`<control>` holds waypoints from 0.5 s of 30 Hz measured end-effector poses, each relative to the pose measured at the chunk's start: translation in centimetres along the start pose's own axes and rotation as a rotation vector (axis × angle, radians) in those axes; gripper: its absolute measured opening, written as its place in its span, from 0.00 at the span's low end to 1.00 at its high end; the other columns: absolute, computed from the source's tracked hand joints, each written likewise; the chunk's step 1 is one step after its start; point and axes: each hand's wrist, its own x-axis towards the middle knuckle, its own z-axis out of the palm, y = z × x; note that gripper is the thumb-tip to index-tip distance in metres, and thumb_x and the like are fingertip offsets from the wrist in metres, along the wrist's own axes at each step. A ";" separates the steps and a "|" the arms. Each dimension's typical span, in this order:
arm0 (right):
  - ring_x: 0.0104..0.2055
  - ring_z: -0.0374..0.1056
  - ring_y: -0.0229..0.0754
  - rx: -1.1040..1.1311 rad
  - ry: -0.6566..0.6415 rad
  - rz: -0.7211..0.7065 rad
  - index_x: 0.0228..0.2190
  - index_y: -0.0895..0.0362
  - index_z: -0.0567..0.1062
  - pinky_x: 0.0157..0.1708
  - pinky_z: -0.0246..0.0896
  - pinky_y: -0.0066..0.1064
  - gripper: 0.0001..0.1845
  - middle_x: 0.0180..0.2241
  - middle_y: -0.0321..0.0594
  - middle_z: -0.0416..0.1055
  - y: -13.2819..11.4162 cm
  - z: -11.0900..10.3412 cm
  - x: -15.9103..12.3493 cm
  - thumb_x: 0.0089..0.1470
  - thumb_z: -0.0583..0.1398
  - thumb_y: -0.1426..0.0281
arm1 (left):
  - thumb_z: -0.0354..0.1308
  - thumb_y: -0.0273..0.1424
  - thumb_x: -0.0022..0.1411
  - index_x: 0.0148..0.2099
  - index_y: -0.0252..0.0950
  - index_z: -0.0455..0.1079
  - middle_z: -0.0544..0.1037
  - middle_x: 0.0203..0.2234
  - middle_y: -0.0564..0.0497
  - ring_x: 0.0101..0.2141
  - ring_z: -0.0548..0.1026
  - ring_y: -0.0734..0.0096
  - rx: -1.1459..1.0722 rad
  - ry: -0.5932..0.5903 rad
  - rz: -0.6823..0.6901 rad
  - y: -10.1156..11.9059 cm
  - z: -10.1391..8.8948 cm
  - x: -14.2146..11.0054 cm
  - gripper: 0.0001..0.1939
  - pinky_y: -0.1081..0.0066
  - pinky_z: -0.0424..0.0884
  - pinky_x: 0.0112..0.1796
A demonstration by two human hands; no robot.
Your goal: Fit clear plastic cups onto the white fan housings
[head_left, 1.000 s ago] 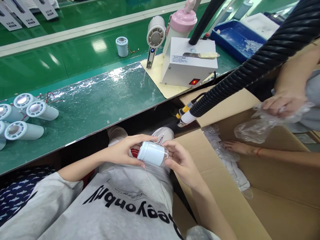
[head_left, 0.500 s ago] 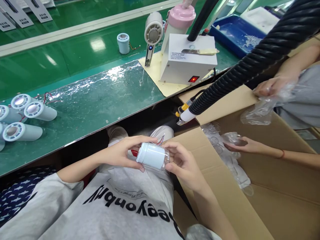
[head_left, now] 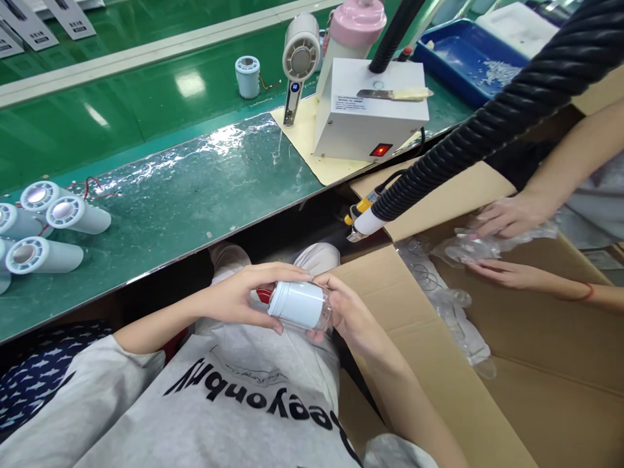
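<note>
Over my lap, a light blue cylindrical housing (head_left: 298, 303) lies on its side between my two hands. My left hand (head_left: 238, 296) wraps round its ridged left end. Something red shows by those fingers, too covered to name. Around the housing's lower side and right end is a clear plastic cover (head_left: 325, 312), gripped by the fingers of my right hand (head_left: 348, 309). Beyond, on the bench, several similar blue cylinders (head_left: 80, 214) lie at the left with red wires. One more blue cylinder (head_left: 248, 79) stands upright farther back.
A white box device (head_left: 368, 133) with a lit red switch carries a knife (head_left: 390, 95). Near it stand a handheld fan (head_left: 299, 58) and a pink-lidded bottle (head_left: 358, 23). A black corrugated hose (head_left: 453, 146) slants overhead. A co-worker's hands (head_left: 511, 218) handle clear plastic above a cardboard box (head_left: 546, 364).
My right hand has closed farther round the clear end of the housing, and the wires there are now hidden. The co-worker's two hands have come together over the plastic.
</note>
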 end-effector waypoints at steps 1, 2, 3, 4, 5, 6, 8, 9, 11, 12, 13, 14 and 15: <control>0.19 0.74 0.38 0.013 -0.011 0.026 0.39 0.54 0.68 0.16 0.69 0.24 0.33 0.25 0.33 0.75 0.1 0.0 0.1 0.53 0.67 0.39 | 0.76 0.31 0.56 0.70 0.49 0.66 0.73 0.66 0.41 0.66 0.71 0.49 -0.006 0.000 0.002 0.0 0.0 0.0 0.42 0.49 0.67 0.65; 0.18 0.73 0.38 0.025 -0.020 0.048 0.39 0.54 0.67 0.15 0.68 0.24 0.34 0.23 0.33 0.75 0.2 0.0 0.1 0.53 0.66 0.38 | 0.76 0.31 0.56 0.70 0.49 0.66 0.73 0.66 0.41 0.66 0.71 0.49 -0.011 0.001 0.008 -0.1 0.0 0.0 0.42 0.49 0.67 0.65; 0.18 0.73 0.39 0.038 -0.027 0.068 0.38 0.54 0.67 0.14 0.66 0.23 0.34 0.22 0.32 0.75 0.2 0.1 0.2 0.53 0.66 0.37 | 0.76 0.31 0.56 0.71 0.49 0.66 0.73 0.66 0.42 0.66 0.71 0.49 -0.015 0.001 0.016 -0.1 0.0 0.0 0.43 0.50 0.68 0.65; 0.17 0.73 0.39 0.054 -0.029 0.085 0.38 0.54 0.67 0.13 0.65 0.23 0.34 0.21 0.32 0.75 0.2 0.2 0.2 0.53 0.66 0.37 | 0.76 0.31 0.56 0.71 0.50 0.66 0.72 0.67 0.42 0.66 0.71 0.49 -0.016 0.002 0.026 -0.2 0.0 0.0 0.43 0.50 0.68 0.65; 0.17 0.73 0.39 0.072 -0.030 0.105 0.39 0.54 0.67 0.13 0.64 0.23 0.35 0.20 0.32 0.75 0.2 0.2 0.3 0.52 0.65 0.37 | 0.75 0.30 0.57 0.71 0.50 0.65 0.72 0.67 0.42 0.66 0.71 0.50 -0.015 0.003 0.036 -0.3 0.0 0.0 0.43 0.50 0.68 0.65; 0.17 0.73 0.40 0.093 -0.033 0.127 0.40 0.54 0.68 0.12 0.63 0.22 0.35 0.20 0.33 0.75 0.2 0.3 0.3 0.52 0.65 0.36 | 0.75 0.30 0.57 0.71 0.51 0.65 0.72 0.67 0.42 0.66 0.71 0.50 -0.012 0.002 0.046 -0.4 0.0 0.0 0.43 0.50 0.68 0.65; 0.16 0.72 0.39 0.129 -0.044 0.174 0.42 0.56 0.69 0.12 0.61 0.21 0.37 0.20 0.34 0.76 0.3 0.3 0.5 0.52 0.65 0.36 | 0.75 0.30 0.57 0.71 0.51 0.65 0.72 0.67 0.42 0.65 0.71 0.50 0.003 0.004 0.059 -0.5 0.0 0.0 0.42 0.50 0.68 0.65; 0.16 0.72 0.39 0.145 -0.055 0.195 0.43 0.57 0.71 0.11 0.59 0.20 0.38 0.20 0.35 0.76 0.4 0.3 0.6 0.52 0.65 0.36 | 0.75 0.30 0.57 0.71 0.51 0.66 0.72 0.67 0.41 0.65 0.72 0.50 0.013 0.005 0.061 -0.6 0.0 0.0 0.42 0.50 0.68 0.64; 0.15 0.70 0.37 0.170 -0.087 0.242 0.42 0.59 0.74 0.10 0.55 0.19 0.39 0.20 0.38 0.76 0.5 0.2 0.8 0.53 0.63 0.35 | 0.75 0.31 0.58 0.70 0.50 0.67 0.72 0.66 0.40 0.64 0.73 0.49 0.037 0.010 0.057 -0.7 0.0 0.0 0.40 0.50 0.69 0.63; 0.14 0.68 0.36 0.179 -0.106 0.270 0.41 0.60 0.75 0.09 0.53 0.19 0.39 0.20 0.40 0.76 0.6 0.1 0.9 0.54 0.62 0.34 | 0.74 0.31 0.58 0.69 0.50 0.68 0.73 0.65 0.40 0.63 0.74 0.50 0.049 0.014 0.055 -0.6 0.0 0.0 0.39 0.51 0.70 0.63; 0.13 0.66 0.34 0.189 -0.128 0.298 0.39 0.61 0.76 0.08 0.51 0.19 0.40 0.20 0.41 0.76 0.7 0.1 1.0 0.55 0.60 0.34 | 0.74 0.32 0.59 0.68 0.49 0.69 0.74 0.64 0.40 0.62 0.74 0.50 0.057 0.020 0.055 -0.5 0.1 0.0 0.37 0.52 0.71 0.62; 0.12 0.64 0.33 0.197 -0.152 0.321 0.36 0.62 0.77 0.08 0.49 0.18 0.42 0.20 0.42 0.76 0.8 0.0 1.1 0.55 0.59 0.32 | 0.74 0.32 0.59 0.68 0.48 0.69 0.74 0.63 0.40 0.61 0.75 0.51 0.063 0.027 0.052 -0.4 0.1 0.0 0.36 0.53 0.72 0.60; 0.11 0.62 0.31 0.203 -0.176 0.340 0.34 0.62 0.77 0.07 0.48 0.18 0.43 0.20 0.42 0.76 0.9 0.0 1.1 0.54 0.58 0.31 | 0.74 0.32 0.59 0.67 0.47 0.70 0.75 0.62 0.40 0.60 0.75 0.51 0.065 0.036 0.042 -0.2 0.2 0.0 0.35 0.55 0.74 0.58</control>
